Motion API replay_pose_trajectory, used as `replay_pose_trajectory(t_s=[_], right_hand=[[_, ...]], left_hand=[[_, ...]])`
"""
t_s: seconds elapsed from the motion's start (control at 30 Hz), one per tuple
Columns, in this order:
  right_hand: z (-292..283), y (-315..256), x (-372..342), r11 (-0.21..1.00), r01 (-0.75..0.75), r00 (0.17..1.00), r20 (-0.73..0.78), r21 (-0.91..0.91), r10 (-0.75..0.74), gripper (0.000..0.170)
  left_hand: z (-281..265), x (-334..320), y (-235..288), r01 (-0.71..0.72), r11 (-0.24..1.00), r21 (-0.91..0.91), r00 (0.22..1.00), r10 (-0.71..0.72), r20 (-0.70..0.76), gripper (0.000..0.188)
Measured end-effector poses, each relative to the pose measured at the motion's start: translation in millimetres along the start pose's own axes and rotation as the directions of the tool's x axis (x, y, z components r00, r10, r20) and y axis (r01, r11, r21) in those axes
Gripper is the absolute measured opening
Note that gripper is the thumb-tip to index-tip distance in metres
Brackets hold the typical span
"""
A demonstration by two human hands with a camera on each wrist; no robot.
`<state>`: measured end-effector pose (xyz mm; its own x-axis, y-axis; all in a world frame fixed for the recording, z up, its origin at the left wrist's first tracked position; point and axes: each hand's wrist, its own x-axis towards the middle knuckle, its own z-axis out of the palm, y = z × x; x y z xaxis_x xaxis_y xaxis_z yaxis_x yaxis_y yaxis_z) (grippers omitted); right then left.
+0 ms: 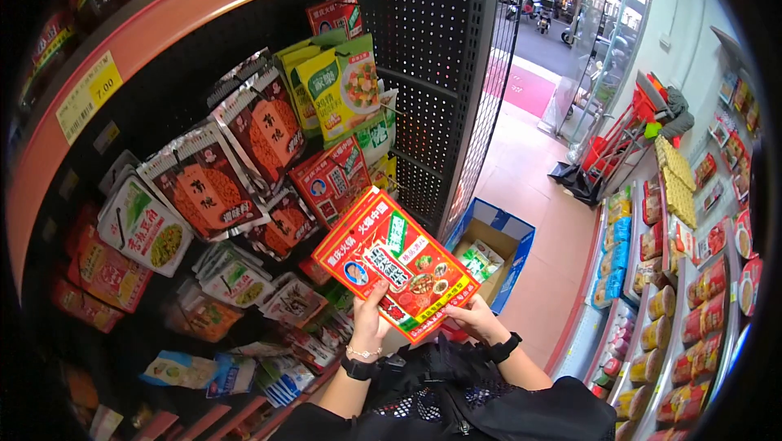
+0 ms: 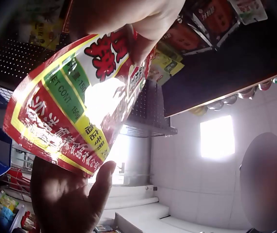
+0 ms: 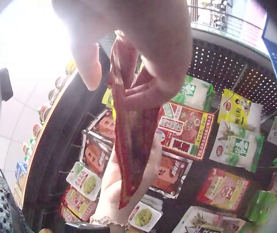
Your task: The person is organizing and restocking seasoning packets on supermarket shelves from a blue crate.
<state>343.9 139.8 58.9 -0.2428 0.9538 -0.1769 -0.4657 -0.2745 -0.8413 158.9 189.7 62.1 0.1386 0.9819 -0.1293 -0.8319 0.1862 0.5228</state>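
Both hands hold a red and yellow hotpot seasoning packet (image 1: 399,266) with its printed front up, before the body. My left hand (image 1: 371,323) grips its lower left side, thumb over the front and the other fingers hidden behind. My right hand (image 1: 479,323) pinches the lower right edge. A doubled edge shows along the packet's top in the head view. Seen edge-on in the right wrist view, the packet (image 3: 124,160) hangs between the right hand (image 3: 143,43) and the left forearm. Just beyond it, a matching red packet (image 1: 332,180) hangs on the rack.
Brown seasoning pouches (image 1: 204,180) and yellow-green bags (image 1: 342,87) hang on the black pegboard (image 1: 423,58) to the left. A blue cardboard box (image 1: 521,266) with a green packet inside stands on the floor. Stocked shelves (image 1: 684,335) line the right; a doorway lies ahead.
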Motion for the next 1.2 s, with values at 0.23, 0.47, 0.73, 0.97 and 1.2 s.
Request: replay_pose_trajectory(t_s=[0.23,0.47,0.73,0.97,1.2], right_hand=[[42.0,31.2,15.8,0.985,0.159,0.987,-0.021,0.060,-0.158,0.033],[70.3,37.4,22.9,0.987,0.152,0.966,-0.218,0.054,-0.137,0.028],[15.2,-4.2,52.1,0.862,0.299,0.951,-0.201,0.410,-0.234,0.041],[-13.4,-97.3,115.8,0.767,0.474,0.879,-0.177,0.432,-0.443,0.038],[9.9,-177.8,182.0,0.710,0.575,0.792,-0.056,0.406,-0.608,0.033]], left_hand=[[-13.8,-11.6,25.3,-0.038,0.996,0.079,0.999,0.036,0.032,0.034],[-38.8,-27.8,39.7,-0.109,0.992,0.056,0.993,0.111,-0.032,0.041],[-59.6,-23.9,68.3,-0.270,0.934,0.236,0.947,0.301,-0.109,0.039],[-51.7,-9.2,60.0,-0.224,0.906,0.360,0.953,0.281,-0.112,0.039],[-46.6,4.9,58.6,-0.244,0.807,0.537,0.927,0.357,-0.116,0.038]])
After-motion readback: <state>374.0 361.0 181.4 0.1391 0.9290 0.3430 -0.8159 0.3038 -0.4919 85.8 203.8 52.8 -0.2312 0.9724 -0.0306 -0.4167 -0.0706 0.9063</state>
